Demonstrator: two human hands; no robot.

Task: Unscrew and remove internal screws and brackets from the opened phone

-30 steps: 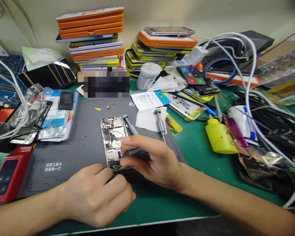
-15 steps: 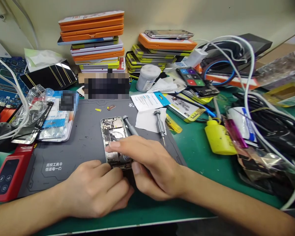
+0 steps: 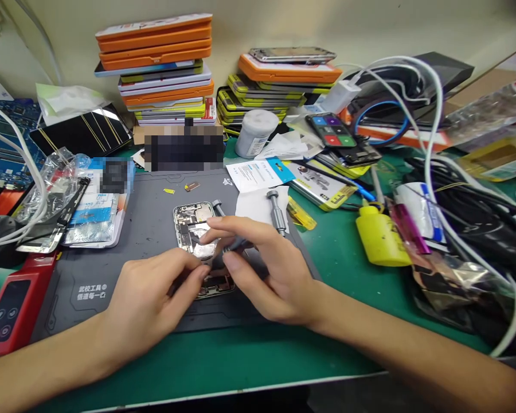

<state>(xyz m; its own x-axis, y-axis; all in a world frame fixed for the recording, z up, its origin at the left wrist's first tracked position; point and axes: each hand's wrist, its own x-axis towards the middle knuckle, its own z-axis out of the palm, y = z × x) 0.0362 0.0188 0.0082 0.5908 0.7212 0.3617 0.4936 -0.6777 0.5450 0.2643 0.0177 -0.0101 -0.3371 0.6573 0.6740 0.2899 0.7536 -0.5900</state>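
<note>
An opened phone [image 3: 184,232], with bare circuitry and a silvery sheet showing, lies on the grey work mat [image 3: 146,223]. My left hand [image 3: 155,292] is at its lower left side, thumb and index finger pinched together over the frame; what they hold is too small to make out. My right hand [image 3: 270,269] arches over the phone's right side, thumb and fingers curved around a dark grey piece I cannot identify. That hand covers part of the phone. A grey screwdriver [image 3: 217,207] lies behind my right fingers, its lower part hidden. Another screwdriver [image 3: 277,212] rests on white paper.
Small yellow and copper-coloured scraps [image 3: 192,187] lie beyond the phone. A red device [image 3: 8,315] sits at the left. On the right are a yellow bottle [image 3: 380,238] and white cables [image 3: 434,132]. Stacked orange boxes [image 3: 155,49] stand against the wall.
My left hand has changed from a curled fist to a fingertip pinch at the phone. My right hand has lifted slightly and shifted off the phone's left edge, showing more of the phone.
</note>
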